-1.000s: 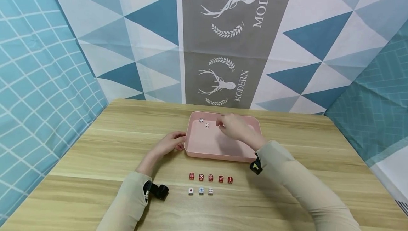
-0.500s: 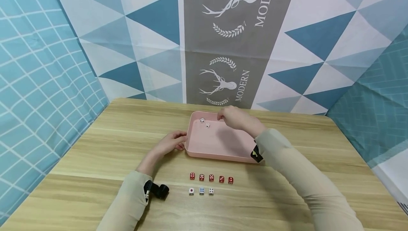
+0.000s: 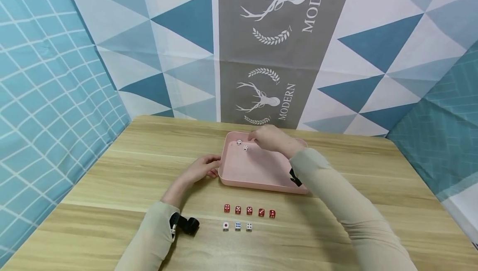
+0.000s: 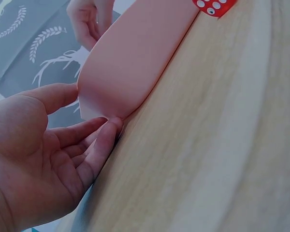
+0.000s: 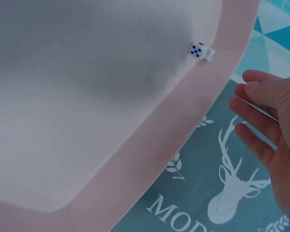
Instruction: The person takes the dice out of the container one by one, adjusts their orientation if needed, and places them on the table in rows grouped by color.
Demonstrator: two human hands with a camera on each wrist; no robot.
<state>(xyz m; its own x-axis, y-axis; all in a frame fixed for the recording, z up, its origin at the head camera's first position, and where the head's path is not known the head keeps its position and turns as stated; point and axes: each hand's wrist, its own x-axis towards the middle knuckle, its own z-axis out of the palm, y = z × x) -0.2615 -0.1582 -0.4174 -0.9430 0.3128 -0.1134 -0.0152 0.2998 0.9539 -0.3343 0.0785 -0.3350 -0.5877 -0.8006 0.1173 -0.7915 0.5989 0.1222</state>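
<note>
At the near left corner of the pink tray [image 3: 246, 169], my left hand [image 3: 199, 169] holds its side. In the left wrist view, the thumb touches the rim and the other fingertips reach the wall's bottom edge [image 4: 130, 53]. Over the tray's back edge hovers my right hand [image 3: 274, 139], its fingers loosely bent; the right wrist view shows nothing between those fingers [image 5: 253, 116]. Two white dice lie in the tray's back left corner, one die [image 3: 239, 142] against the wall and another die [image 3: 245, 148] just in front, both close to the right fingertips.
Before the tray, a row of several red dice [image 3: 249, 210] runs across the wooden table [image 3: 328, 221]. Nearer to me is a row of three white dice [image 3: 237, 226]. A patterned cloth [image 3: 186, 67] hangs directly behind the table.
My right hand has risen a little and shifted left, toward the two white dice in the tray. The left hand stays at the tray's side, and the dice keep their places.
</note>
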